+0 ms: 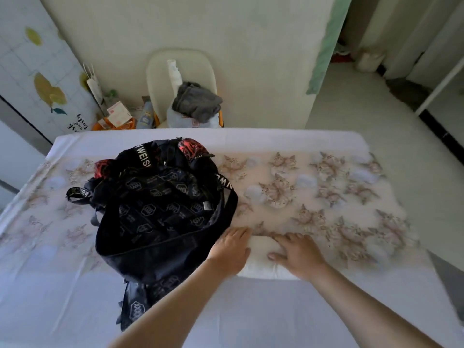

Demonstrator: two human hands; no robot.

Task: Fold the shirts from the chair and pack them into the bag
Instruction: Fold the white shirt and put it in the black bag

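**Folded shirt held flat beside the open bag**

The fingers (288, 241) of our right hand (297, 256) lie straight and slightly apart on the folded white shirt (263, 271), low in the centre of the frame, likely keeping its folds flat. Our left hand (231, 247) rests flat on the shirt's left edge; we cannot tell whether its fingertips tuck under. The black bag (160, 209) gapes just left, ready for loading. At upper centre the chair (195, 61) holds a crumpled grey shirt (198, 101).
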